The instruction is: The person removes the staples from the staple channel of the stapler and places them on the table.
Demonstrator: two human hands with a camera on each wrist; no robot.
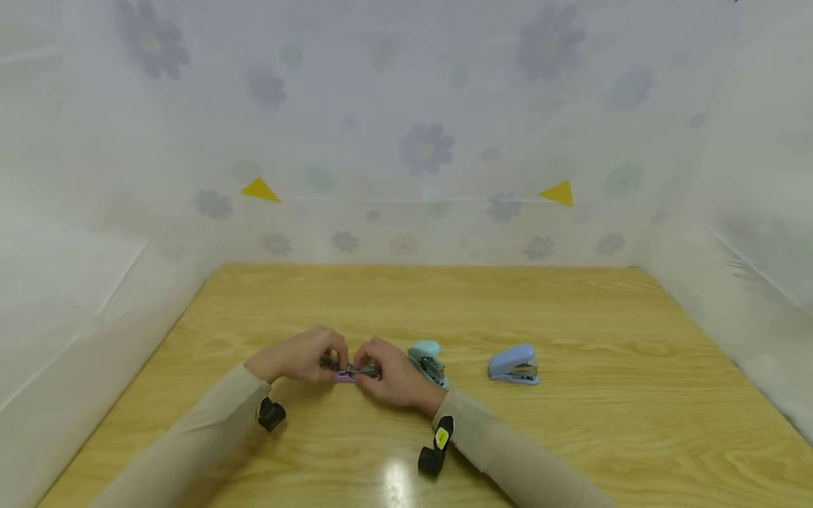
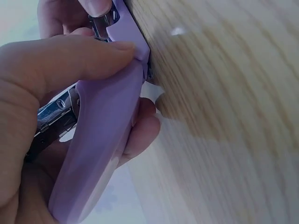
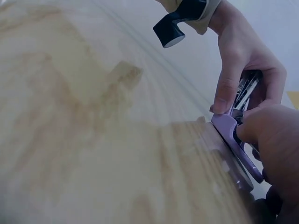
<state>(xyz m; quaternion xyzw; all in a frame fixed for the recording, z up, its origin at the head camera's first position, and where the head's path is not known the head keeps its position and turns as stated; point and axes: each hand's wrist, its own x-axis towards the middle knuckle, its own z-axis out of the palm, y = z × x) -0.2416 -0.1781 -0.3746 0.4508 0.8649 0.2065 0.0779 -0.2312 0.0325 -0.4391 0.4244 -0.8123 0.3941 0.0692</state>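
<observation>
Head view shows both hands meeting over a small purple stapler (image 1: 346, 375) low on the wooden bench (image 1: 571, 310), a little left of the middle and nearer the front edge than the back. The left hand (image 1: 303, 355) has its grip closed on the stapler's left end, and the right hand (image 1: 390, 379) pinches the right end, fingers curled round it. In the left wrist view the thumb (image 2: 60, 58) lies along the lilac body (image 2: 100, 140) while other fingers wrap under it, and the metal staple channel (image 2: 53, 116) shows between them. The right wrist view shows the stapler opened out, its purple base (image 3: 233, 140) against the bench surface and the metal arm (image 3: 246, 91) lifted between the left hand's fingers.

Just right of the right hand, almost touching it, lies a teal stapler (image 1: 427, 361); a blue stapler (image 1: 514, 365) sits further right, apart from it. White flowered walls (image 1: 406, 141) close the bench at the back and on both sides. Bare wood lies open behind the hands up to the back wall, on the far right beyond the blue stapler, and on the left toward the side wall.
</observation>
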